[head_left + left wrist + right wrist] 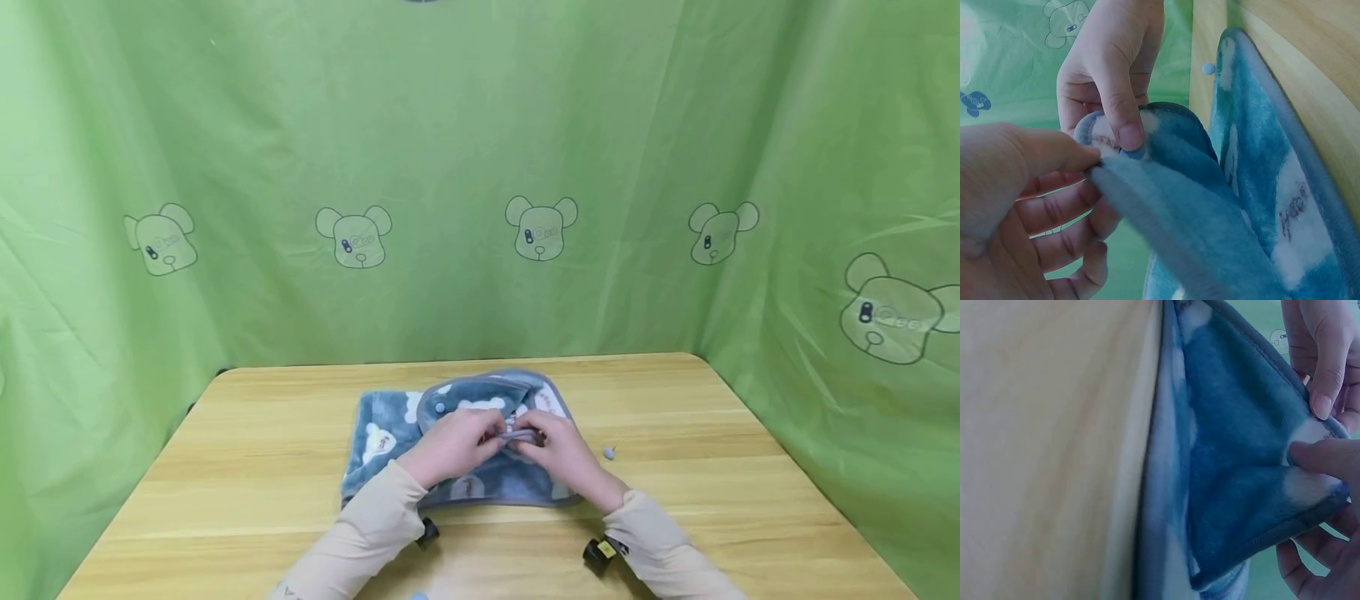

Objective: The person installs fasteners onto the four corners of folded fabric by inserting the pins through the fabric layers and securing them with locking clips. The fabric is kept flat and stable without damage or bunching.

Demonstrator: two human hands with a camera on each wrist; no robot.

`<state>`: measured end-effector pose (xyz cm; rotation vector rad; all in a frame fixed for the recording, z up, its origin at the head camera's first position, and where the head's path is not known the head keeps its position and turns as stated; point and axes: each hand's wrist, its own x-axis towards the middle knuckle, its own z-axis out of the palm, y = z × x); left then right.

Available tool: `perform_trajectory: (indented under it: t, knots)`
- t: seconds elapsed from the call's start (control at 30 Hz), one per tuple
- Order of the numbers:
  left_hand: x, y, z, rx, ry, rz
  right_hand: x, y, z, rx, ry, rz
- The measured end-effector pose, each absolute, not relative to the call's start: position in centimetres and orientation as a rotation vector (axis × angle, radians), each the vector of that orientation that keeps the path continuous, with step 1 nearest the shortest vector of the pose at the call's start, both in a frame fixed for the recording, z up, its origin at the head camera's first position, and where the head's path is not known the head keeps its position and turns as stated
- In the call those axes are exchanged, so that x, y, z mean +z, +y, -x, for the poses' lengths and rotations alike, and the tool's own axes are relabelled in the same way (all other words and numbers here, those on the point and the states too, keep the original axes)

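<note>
Blanket [498,479] is pinched by left hand [454,442] at nine o'clock, right hand [561,447] at three; button [1132,154] should be aligned squarely.

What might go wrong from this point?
The cloth might slip, since the left hand pinches only its edge. The blue button could be misplaced, being partly hidden beneath the right hand. The small blue piece on the table might be knocked away.
</note>
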<state>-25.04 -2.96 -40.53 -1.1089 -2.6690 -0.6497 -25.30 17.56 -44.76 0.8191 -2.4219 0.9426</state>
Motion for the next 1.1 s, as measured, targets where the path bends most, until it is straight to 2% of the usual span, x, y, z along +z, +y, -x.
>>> perform_trajectory:
  t: [0.37,0.7,1.1]
  knots:
    - [-40.5,-4.6,26.7,-1.086,-2.683,0.817,-42.5,19.6,25.9,1.039,-2.345,-0.719]
    - [-41.3,-7.3,29.1,-1.295,-2.662,0.573,-40.9,23.4,26.6,1.018,-2.363,-0.470]
    - [-44.4,-10.6,31.7,-1.334,-2.752,0.321,-42.8,29.4,27.6,0.836,-2.707,-0.472]
